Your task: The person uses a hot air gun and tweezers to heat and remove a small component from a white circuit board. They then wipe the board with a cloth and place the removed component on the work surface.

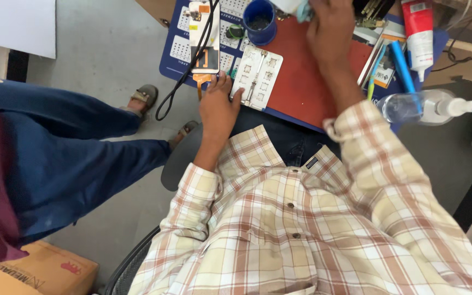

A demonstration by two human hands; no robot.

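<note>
My left hand [218, 106] flat at near edge of tabletop [301, 82], fingers spread apart, holding nothing. Thumb touches white plate [257, 77] with little square holes. Fingertips beside orange strip [202, 82] hanging from phone screen part [204, 37]. My right hand [330, 30] stretched far, arm straight, fingers curled on pale blue thing [303, 12]. That thing cut off at top, mostly hidden, can't tell what. Blue cup [259, 21] just left of it.

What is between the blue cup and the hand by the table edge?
In the head view, a white plate with small cut-outs lies between the blue cup and the left hand.
</note>
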